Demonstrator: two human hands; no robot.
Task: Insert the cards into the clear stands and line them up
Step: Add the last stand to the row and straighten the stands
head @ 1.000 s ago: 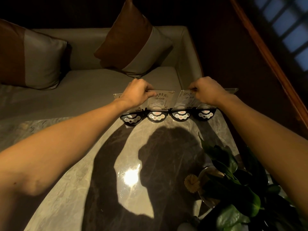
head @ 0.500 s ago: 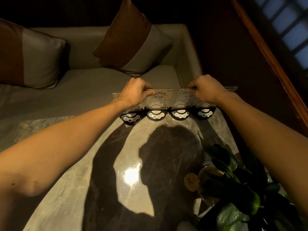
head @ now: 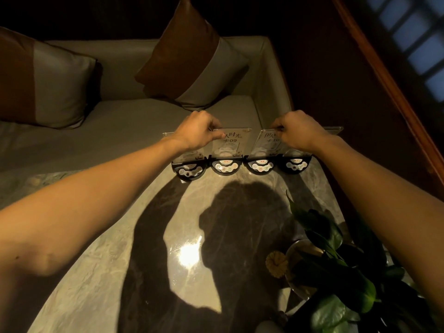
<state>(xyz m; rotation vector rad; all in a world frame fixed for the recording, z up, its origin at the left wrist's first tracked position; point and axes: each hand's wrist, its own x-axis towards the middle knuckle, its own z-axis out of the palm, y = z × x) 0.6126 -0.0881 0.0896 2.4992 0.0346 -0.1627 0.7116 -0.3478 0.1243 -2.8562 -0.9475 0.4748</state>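
Observation:
Several clear stands with black half-round bases (head: 225, 166) stand side by side along the far edge of the marble table (head: 149, 236). The second stand (head: 231, 140) shows a white card reading 09. My left hand (head: 198, 131) pinches the top left corner of that stand and hides most of the leftmost stand (head: 188, 170). My right hand (head: 296, 129) pinches the top edge of the third stand (head: 266, 140), whose card is partly covered. The rightmost stand (head: 332, 129) shows only its top edge and base behind my right wrist.
A potted plant with dark green leaves (head: 346, 272) and a small yellow flower (head: 276, 264) fills the near right of the table. Beyond the table is a grey sofa (head: 120, 131) with two brown and grey cushions (head: 192, 61). A wooden rail (head: 389, 75) runs along the right.
Both hands keep their hold on the stand tops; hands and stands have barely shifted, only the view has moved slightly.

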